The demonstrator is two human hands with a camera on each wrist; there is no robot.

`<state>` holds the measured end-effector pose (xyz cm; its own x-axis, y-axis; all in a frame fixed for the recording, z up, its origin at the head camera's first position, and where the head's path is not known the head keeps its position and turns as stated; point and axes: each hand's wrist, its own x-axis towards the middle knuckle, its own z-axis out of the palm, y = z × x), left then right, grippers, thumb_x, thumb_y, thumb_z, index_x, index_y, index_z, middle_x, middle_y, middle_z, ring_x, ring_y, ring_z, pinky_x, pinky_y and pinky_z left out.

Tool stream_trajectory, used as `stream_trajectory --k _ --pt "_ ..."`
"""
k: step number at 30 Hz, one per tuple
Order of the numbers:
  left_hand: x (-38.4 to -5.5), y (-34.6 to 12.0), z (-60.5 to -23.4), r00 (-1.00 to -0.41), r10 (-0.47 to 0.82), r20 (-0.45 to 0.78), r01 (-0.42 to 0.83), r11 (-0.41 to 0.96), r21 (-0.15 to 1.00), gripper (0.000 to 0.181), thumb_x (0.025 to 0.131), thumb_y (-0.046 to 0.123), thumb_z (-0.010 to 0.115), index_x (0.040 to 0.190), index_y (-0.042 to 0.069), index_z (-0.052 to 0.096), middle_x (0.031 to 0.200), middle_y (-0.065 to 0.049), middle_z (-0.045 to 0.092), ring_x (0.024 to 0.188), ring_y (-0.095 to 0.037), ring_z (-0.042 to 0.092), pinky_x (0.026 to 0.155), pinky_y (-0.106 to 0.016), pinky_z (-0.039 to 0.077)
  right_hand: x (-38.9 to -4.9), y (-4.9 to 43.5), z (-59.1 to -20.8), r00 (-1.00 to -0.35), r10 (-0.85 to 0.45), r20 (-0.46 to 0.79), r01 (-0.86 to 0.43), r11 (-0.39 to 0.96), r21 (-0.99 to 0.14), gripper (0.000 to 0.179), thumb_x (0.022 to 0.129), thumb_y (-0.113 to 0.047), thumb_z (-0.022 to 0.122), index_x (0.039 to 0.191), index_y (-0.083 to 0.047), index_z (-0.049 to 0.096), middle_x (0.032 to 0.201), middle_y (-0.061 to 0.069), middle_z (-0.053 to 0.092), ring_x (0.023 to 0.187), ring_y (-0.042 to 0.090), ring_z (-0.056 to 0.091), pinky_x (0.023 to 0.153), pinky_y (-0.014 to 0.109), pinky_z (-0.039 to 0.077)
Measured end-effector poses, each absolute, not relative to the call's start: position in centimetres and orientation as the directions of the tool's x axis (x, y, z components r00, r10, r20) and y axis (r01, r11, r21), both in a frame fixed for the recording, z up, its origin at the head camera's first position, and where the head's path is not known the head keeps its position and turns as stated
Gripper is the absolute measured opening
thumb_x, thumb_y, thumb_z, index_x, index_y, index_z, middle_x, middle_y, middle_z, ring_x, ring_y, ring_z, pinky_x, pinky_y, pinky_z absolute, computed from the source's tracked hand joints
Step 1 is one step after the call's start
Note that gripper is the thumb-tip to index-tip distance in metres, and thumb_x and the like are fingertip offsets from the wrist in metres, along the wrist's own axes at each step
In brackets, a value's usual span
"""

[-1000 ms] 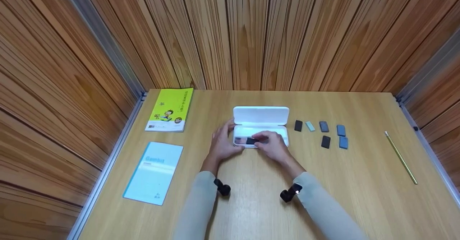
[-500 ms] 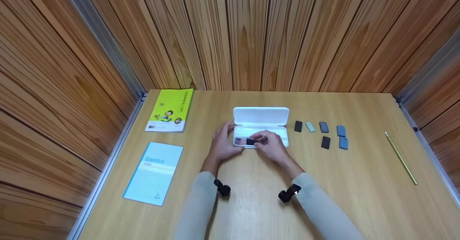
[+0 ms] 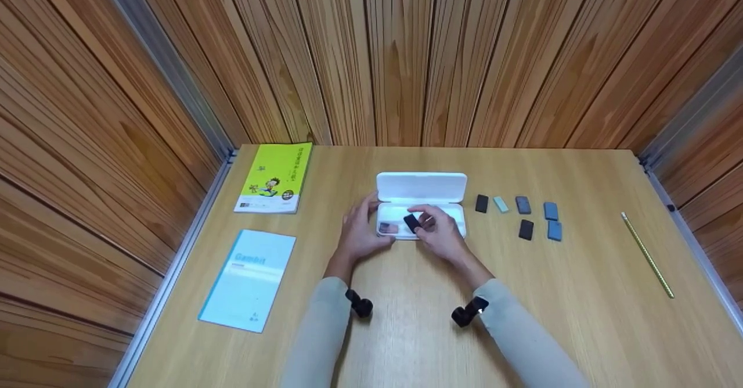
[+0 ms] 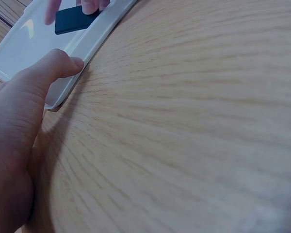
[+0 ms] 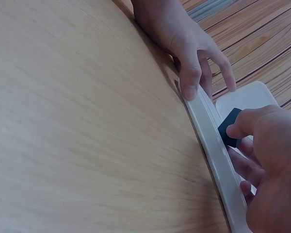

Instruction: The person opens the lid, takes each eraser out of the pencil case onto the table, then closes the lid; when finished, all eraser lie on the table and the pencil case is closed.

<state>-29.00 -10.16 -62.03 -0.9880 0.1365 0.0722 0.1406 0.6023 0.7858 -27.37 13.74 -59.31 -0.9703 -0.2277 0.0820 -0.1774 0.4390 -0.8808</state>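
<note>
A white pencil case lies with its lid up in the middle of the table. My left hand grips its left end, thumb on the front rim and fingers round the side. Over the tray my right hand pinches a small black block, seemingly an eraser, between thumb and fingers. The eraser is tilted; the left wrist view shows it above the near rim. A pinkish-grey piece sits in the tray's left front corner. The right wrist view shows my thumb pressed on the eraser.
Right of the case lie black blocks, blue blocks, a greyish-blue one and a pale green one. A gold pencil is farther right. At the left are a yellow-green book and a light blue booklet.
The black eraser has turned from lying lengthwise along the tray's front to a tilted position, apart from the pinkish-grey piece. My right fingers shifted with it; my left hand stays put.
</note>
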Motion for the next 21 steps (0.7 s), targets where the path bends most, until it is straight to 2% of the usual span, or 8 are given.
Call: stream_trajectory --k 4,11,17,21 --pt "-29.0 -10.2 -62.0 -0.988 0.136 0.075 0.142 0.599 0.788 0.113 0.080 0.039 0.097 0.174 0.026 0.036 0.161 -0.003 0.065 0.158 -0.031 0.051 0.136 -0.062 0.028 -27.4 14.0 -59.2 -0.972 -0.227 0.057 -0.152 0.429 -0.891 0.043 0.101 0.008 0.070 0.140 -0.010 0.073 0.121 0.017 0.069 0.110 0.029 0.071 0.101 0.038 0.059" --pt "-29.0 -10.2 -62.1 -0.983 0.159 0.091 0.168 0.576 0.800 0.112 0.080 0.036 0.098 0.173 0.023 0.036 0.161 -0.005 0.067 0.158 -0.031 0.050 0.138 -0.063 0.022 -27.4 14.4 -58.8 -0.977 -0.208 0.044 -0.126 0.398 -0.909 0.041 0.100 0.008 0.071 0.138 -0.008 0.073 0.118 0.018 0.068 0.108 0.029 0.071 0.093 0.028 0.055" --pt "-29.0 -10.2 -62.1 -0.988 0.144 0.060 0.134 0.586 0.799 0.112 0.081 0.038 0.098 0.173 0.027 0.036 0.164 -0.003 0.065 0.162 -0.031 0.047 0.140 -0.061 0.020 -27.1 15.6 -57.9 -0.982 -0.187 0.024 -0.095 0.380 -0.920 0.043 0.103 0.006 0.071 0.143 -0.010 0.071 0.125 0.017 0.067 0.116 0.030 0.068 0.094 0.023 0.054" --pt "-29.1 -10.4 -62.2 -0.988 0.141 0.060 0.133 0.588 0.798 0.113 0.081 0.039 0.098 0.174 0.028 0.035 0.165 -0.002 0.064 0.163 -0.031 0.045 0.140 -0.061 0.021 -27.0 16.9 -57.7 -0.986 -0.164 0.005 -0.066 0.367 -0.928 0.044 0.104 0.006 0.070 0.145 -0.010 0.070 0.126 0.019 0.066 0.113 0.031 0.071 0.085 0.019 0.055"
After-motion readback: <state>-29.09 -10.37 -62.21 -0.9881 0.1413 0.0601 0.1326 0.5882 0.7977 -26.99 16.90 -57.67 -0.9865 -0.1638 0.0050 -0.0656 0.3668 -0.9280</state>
